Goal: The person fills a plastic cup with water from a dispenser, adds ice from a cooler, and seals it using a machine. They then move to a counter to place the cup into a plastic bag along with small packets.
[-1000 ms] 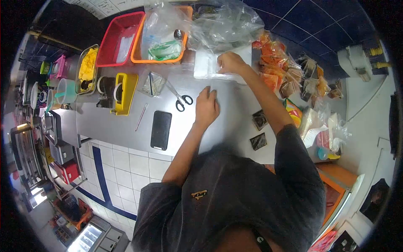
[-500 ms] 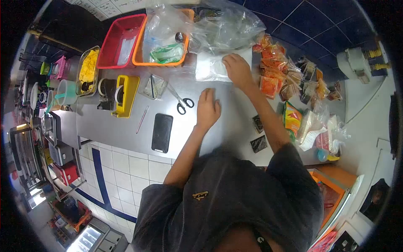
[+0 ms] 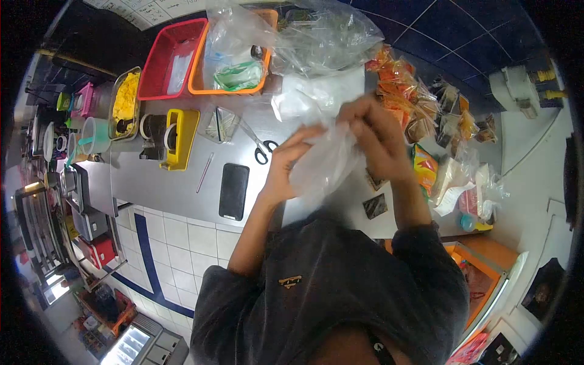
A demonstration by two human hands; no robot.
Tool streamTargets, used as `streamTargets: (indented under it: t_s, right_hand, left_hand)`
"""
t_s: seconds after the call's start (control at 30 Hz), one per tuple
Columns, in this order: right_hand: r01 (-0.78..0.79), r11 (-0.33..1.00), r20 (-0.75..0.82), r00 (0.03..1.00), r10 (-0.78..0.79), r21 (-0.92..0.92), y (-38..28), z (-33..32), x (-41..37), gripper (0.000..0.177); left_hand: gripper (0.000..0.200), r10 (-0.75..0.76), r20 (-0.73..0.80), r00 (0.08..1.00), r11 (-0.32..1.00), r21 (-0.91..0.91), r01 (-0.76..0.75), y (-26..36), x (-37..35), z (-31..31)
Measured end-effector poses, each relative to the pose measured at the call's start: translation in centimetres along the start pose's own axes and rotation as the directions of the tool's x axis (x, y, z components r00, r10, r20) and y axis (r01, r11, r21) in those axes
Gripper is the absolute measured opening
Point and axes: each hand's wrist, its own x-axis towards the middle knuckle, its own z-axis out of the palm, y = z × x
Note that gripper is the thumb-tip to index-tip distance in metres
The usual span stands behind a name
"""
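Note:
A clear plastic bag [image 3: 328,167] is held up between my two hands, over the near part of the steel table. My right hand [image 3: 380,140] pinches the bag's upper edge, its fingers bent and a little blurred. On the other side, my left hand [image 3: 286,164] grips the bag's left edge; part of its grip is hidden by the film. Just beyond my hands lies a stack of white plastic bags [image 3: 310,91], its near corner ruffled. Black-handled scissors [image 3: 263,152] rest left of my left hand, with a dark phone [image 3: 234,190] closer to me.
A red basket [image 3: 145,91] and an orange basket [image 3: 193,85] stand at the back. To the left are a yellow tape dispenser [image 3: 187,140] and a yellow-filled tray [image 3: 126,100]. Bagged orange food [image 3: 395,85] and small dark packets [image 3: 375,207] lie on the right.
My right hand has pulled back from the white stack with a plastic bag. My left hand has risen from the table to the bag, which now spreads between both hands.

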Motion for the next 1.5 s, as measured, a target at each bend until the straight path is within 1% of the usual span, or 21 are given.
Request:
streamTargets:
  t_s: [0.07, 0.1, 0.17, 0.2, 0.23, 0.37, 0.4, 0.47, 0.6, 0.7, 0.8, 0.87, 0.9, 0.97, 1.03, 1.17, 1.23, 1.3, 1.4, 1.47, 1.5]
  right_hand:
    - [-0.084, 0.996, -0.048, 0.995, 0.083, -0.028, 3.0, -1.3, 2.3, 0.016]
    - [-0.165, 0.985, -0.101, 0.982, 0.159, -0.056, 5.5, -2.2, 3.8, 0.018]
    - [-0.223, 0.875, -0.123, 0.974, 0.188, -0.43, 13.8, -3.5, 4.8, 0.02]
    - [-0.154, 0.78, -0.046, 0.986, 0.159, -0.607, 18.1, -4.3, 5.1, 0.02]
    - [-0.071, 0.653, 0.035, 0.988, 0.147, -0.754, 21.2, -4.7, 5.0, 0.02]
    - [-0.132, 0.571, 0.091, 0.934, 0.345, -0.81, 23.3, -4.5, 5.6, 0.018]
    - [-0.136, 0.563, 0.104, 0.922, 0.373, -0.815, 23.3, -4.6, 5.9, 0.019]
    - [-0.139, 0.557, 0.12, 0.908, 0.402, -0.819, 23.7, -4.6, 6.4, 0.02]
    - [-0.106, 0.556, 0.153, 0.904, 0.4, -0.824, 24.5, -4.8, 6.6, 0.015]
    - [-0.061, 0.57, 0.142, 0.942, 0.305, -0.819, 25.0, -4.4, 6.0, 0.012]
    - [0.013, 0.475, 0.095, 0.984, 0.149, -0.88, 23.9, -4.4, 5.7, 0.012]
    - [0.034, 0.4, 0.07, 0.995, 0.076, -0.916, 22.4, -4.2, 5.3, 0.013]
    - [0.009, 0.435, 0.005, 1.0, -0.01, -0.901, 21.6, -3.9, 4.9, 0.012]
    - [-0.009, 0.471, -0.06, 0.994, -0.094, -0.882, 19.7, -3.2, 4.1, 0.011]
    - [0.002, 0.723, -0.237, 0.944, -0.229, -0.691, 17.5, -2.4, 3.0, 0.009]
    - [0.073, 0.804, -0.356, 0.87, -0.341, -0.59, 9.4, 0.0, 1.1, 0.008]
    - [0.162, 0.801, -0.21, 0.918, -0.336, -0.577, 5.9, 1.3, -0.9, 0.013]
    - [0.346, 0.744, 0.239, 0.938, -0.252, -0.572, 3.7, 2.2, -2.6, 0.014]
    - [0.377, 0.785, 0.379, 0.904, -0.196, -0.493, 1.9, 5.2, -5.2, 0.015]
    - [0.441, 0.764, 0.525, 0.836, -0.159, -0.471, 3.7, 6.7, -7.4, 0.016]
    - [0.443, 0.764, 0.526, 0.835, -0.161, -0.47, 4.5, 7.2, -8.4, 0.016]
  left_hand:
    - [0.026, 0.318, 0.019, 0.948, 0.867, 0.4, -0.299, 3.0, -1.7, 0.2]
    - [0.026, 0.321, 0.021, 0.947, 0.865, 0.401, -0.303, 3.1, -2.3, -0.2]
    - [0.022, 0.111, 0.0, 0.994, 0.9, 0.423, -0.1, 3.0, -3.1, -0.8]
    - [0.022, 0.116, 0.002, 0.993, 0.898, 0.426, -0.105, 2.9, -3.1, -0.7]
    - [0.031, 0.036, -0.078, 0.996, 0.905, 0.425, 0.0, 2.8, -3.1, -0.6]
    - [0.042, -0.151, -0.311, 0.938, 0.882, 0.386, 0.27, 0.5, -3.5, -1.2]
    - [0.042, -0.151, -0.316, 0.937, 0.882, 0.385, 0.272, -0.1, -3.6, -1.4]
    - [0.042, -0.027, -0.266, 0.964, 0.633, 0.741, 0.223, -0.2, -3.6, -1.5]
    - [0.036, 0.042, -0.265, 0.963, 0.574, 0.795, 0.194, -1.6, -3.5, -1.5]
    - [0.032, 0.071, -0.307, 0.949, 0.654, 0.733, 0.188, -1.7, -3.3, -1.6]
    - [0.032, -0.068, -0.348, 0.935, 0.725, 0.626, 0.286, -2.9, -3.0, -2.2]
    - [0.02, -0.276, -0.319, 0.907, 0.914, 0.206, 0.35, -6.3, -2.6, -3.7]
    - [0.02, -0.274, -0.318, 0.908, 0.914, 0.206, 0.348, -6.8, -2.5, -3.9]
    - [0.02, -0.384, -0.223, 0.896, 0.917, -0.201, 0.344, -5.4, -1.9, -3.1]
    - [0.017, -0.413, -0.21, 0.886, 0.894, -0.28, 0.351, -4.8, -1.2, -2.2]
    - [0.028, -0.551, -0.117, 0.826, 0.771, -0.451, 0.45, -5.2, -0.5, -1.7]
    - [0.034, -0.54, -0.097, 0.836, 0.786, -0.413, 0.46, -7.2, 0.0, -2.5]
    - [0.04, -0.534, -0.074, 0.842, 0.797, -0.377, 0.472, -7.7, 0.1, -2.9]
    - [0.049, -0.493, -0.019, 0.87, 0.762, -0.492, 0.421, -6.0, 0.0, -3.5]
    - [0.054, -0.46, 0.132, 0.878, 0.43, -0.832, 0.35, -4.3, 0.1, -3.8]
    - [0.045, -0.513, 0.126, 0.849, 0.436, -0.814, 0.384, -3.0, -0.2, -3.5]
